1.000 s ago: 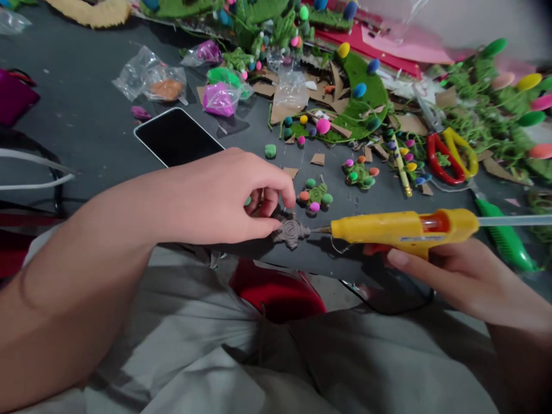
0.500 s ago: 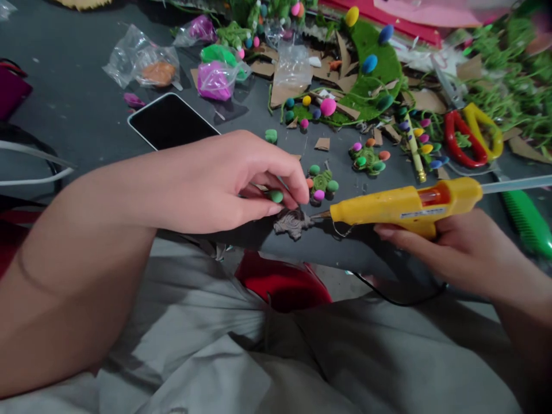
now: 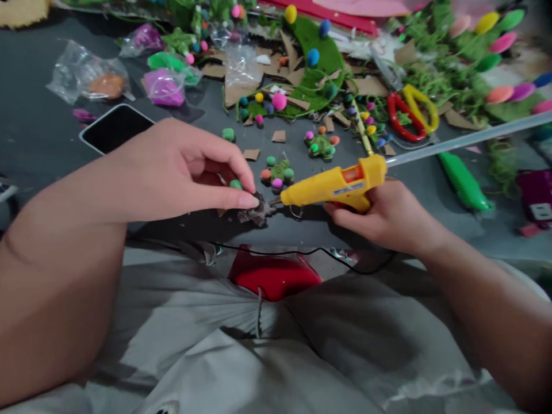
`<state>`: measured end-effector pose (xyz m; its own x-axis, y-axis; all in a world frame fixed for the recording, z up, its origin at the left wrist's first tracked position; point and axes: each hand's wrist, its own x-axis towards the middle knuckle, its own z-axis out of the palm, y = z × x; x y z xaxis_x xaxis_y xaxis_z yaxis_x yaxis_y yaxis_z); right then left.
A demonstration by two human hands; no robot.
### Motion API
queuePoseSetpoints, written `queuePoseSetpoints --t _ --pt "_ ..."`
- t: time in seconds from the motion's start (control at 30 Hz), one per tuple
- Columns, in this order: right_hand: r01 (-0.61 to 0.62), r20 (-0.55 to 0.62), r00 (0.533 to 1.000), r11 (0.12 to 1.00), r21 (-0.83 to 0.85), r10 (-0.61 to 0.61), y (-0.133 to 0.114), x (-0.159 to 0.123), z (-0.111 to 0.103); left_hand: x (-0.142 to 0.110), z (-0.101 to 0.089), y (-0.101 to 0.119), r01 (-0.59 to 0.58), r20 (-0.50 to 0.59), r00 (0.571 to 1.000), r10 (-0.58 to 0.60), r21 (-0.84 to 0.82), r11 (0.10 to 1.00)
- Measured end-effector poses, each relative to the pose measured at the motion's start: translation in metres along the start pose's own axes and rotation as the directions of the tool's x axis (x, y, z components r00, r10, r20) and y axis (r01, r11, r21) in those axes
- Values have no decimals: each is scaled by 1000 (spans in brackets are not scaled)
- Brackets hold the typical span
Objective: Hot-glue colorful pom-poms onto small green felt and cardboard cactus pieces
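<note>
My left hand (image 3: pixel 181 172) pinches a small grey coiled-cord piece (image 3: pixel 256 214) between thumb and fingertips at the table's near edge. In my right hand (image 3: pixel 397 218) is a yellow glue gun (image 3: pixel 332 187), with a clear glue stick (image 3: pixel 466 138) out of its back end. Its metal nozzle meets, or almost meets, the right side of the grey piece. A green ball (image 3: pixel 236 184) shows by the left fingers. Just beyond the piece sits a little green cord shape (image 3: pixel 281 170) with coloured balls around it; a similar shape (image 3: pixel 321 145) lies farther back.
A phone (image 3: pixel 116 126) lies behind my left wrist. Red-and-yellow scissors (image 3: pixel 405 118), a green-handled tool (image 3: pixel 466 181) and a pencil (image 3: pixel 361 126) lie at the right. Cardboard scraps (image 3: pixel 279 136) and bagged clay (image 3: pixel 165 87) are scattered across the table. A black cord (image 3: pixel 280 253) hangs at the front edge.
The view has shifted, so most table items appear farther left. The grey piece has tilted in my left fingers, and the glue gun now slopes more, its back end higher.
</note>
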<state>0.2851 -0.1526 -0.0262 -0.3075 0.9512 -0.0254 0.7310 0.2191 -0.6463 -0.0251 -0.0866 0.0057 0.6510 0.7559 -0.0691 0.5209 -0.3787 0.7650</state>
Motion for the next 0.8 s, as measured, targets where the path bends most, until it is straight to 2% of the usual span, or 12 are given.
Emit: queuePoseSetpoints --t 0.13,0.27,0.37,0.57,0.67,0.8 --pt "-12 19 1000 1000 -11 12 1 0 1 -1 0 2 3 -8 1000 -3 -36 999" --pt "25 -12 1000 1000 -17 -25 -2 2 0 -3 1 6 116 62 991 -115 -21 993" --pt "20 -9 1000 999 -31 -21 -4 2 -1 -3 4 7 177 41 984 -176 -37 983" --pt "23 4 1000 998 -62 -23 -5 2 -1 -1 7 20 131 -107 986 -129 10 991" --pt "7 10 1000 997 -79 -6 -5 2 -1 -2 7 20 103 -99 990 -105 -23 994" --pt "9 0 1000 996 -91 -9 -5 3 -1 -2 10 16 127 -60 990 -131 -71 989"
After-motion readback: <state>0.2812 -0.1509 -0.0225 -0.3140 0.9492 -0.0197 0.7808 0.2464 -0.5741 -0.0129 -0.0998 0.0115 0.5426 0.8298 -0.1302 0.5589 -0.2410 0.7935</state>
